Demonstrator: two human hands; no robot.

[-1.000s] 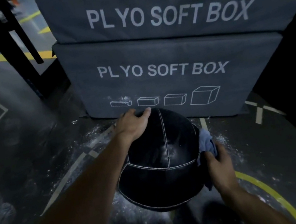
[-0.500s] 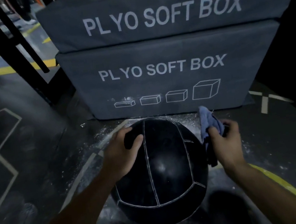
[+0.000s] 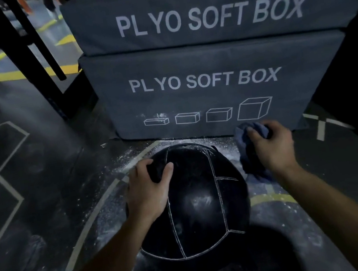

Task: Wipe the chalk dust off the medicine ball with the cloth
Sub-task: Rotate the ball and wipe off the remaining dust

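On floor: one medicine ball (image 3: 198,207), left hand (image 3: 147,191) resting open; right hand (image 3: 271,146) gripping one cloth (image 3: 247,159).

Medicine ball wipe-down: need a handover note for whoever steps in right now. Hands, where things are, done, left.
Left hand: spread on the upper left of the medicine ball, steadying it; fingers curve over the surface.
Right hand: grips the bunched cloth, held off the ball's right side, in front of the lower plyo soft box.
Ball sits on the floor, with chalk dust scattered around it.
Done: cannot say how much has been wiped.
Left: a faint chalky smear shows on the ball's top panel; bring the cloth back and wipe it.
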